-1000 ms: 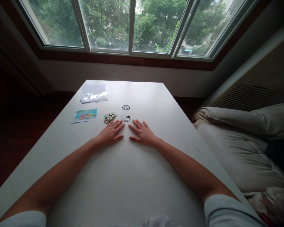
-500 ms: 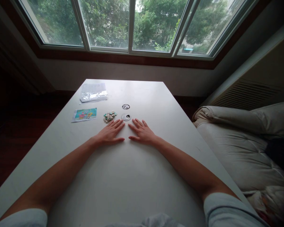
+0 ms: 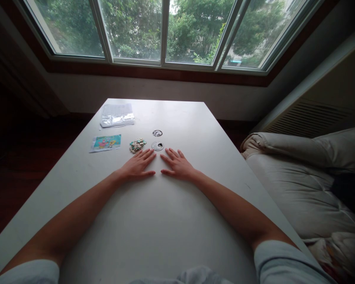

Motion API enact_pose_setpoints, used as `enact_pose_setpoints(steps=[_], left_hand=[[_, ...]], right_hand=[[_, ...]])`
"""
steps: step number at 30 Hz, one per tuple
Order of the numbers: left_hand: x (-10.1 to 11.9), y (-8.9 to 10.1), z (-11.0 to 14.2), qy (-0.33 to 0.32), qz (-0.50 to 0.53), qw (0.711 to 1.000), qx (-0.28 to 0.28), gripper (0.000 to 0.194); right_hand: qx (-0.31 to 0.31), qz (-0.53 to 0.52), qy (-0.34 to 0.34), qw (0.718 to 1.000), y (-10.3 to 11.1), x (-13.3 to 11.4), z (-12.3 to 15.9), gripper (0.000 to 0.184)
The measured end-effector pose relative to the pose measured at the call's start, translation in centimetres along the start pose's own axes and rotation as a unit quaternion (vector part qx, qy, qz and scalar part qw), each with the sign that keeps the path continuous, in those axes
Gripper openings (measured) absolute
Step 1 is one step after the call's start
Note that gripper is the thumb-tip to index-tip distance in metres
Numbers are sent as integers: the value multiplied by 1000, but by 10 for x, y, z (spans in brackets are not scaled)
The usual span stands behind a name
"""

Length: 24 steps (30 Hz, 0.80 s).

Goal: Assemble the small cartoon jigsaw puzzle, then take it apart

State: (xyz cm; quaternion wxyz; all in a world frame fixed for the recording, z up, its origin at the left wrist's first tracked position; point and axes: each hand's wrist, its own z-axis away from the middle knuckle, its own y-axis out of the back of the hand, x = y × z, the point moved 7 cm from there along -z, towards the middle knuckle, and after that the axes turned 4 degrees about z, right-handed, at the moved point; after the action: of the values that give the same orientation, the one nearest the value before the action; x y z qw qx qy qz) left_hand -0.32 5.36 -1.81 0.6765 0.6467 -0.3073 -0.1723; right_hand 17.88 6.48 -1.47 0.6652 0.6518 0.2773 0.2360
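My left hand [image 3: 138,165] lies palm down on the white table [image 3: 162,225], fingers stretched out and apart. Just beyond its fingertips is a heap of small jigsaw puzzle pieces [image 3: 137,145]. Opposite it, my right hand [image 3: 176,163] also rests flat with spread fingers; neither holds anything. Between and slightly beyond the fingertips, a round metallic disc with an opening [image 3: 155,146] is set at the tabletop. Behind that is a second round piece [image 3: 157,133], possibly a hole in the table. A colourful cartoon picture sheet [image 3: 107,142] lies left of the puzzle pieces.
A clear plastic bag [image 3: 117,116] with papers lies at the table's far left. Beyond the table's back edge are a wall and a window [image 3: 162,65]. A light padded sofa [image 3: 296,185] stands along the right side.
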Motion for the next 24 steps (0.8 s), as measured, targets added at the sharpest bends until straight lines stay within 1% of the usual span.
enact_pose_setpoints(steps=[24], left_hand=[[-1, 1, 1, -1, 5, 1000, 8, 89]], right_hand=[[7, 2, 0, 1000, -1, 0, -1, 87]])
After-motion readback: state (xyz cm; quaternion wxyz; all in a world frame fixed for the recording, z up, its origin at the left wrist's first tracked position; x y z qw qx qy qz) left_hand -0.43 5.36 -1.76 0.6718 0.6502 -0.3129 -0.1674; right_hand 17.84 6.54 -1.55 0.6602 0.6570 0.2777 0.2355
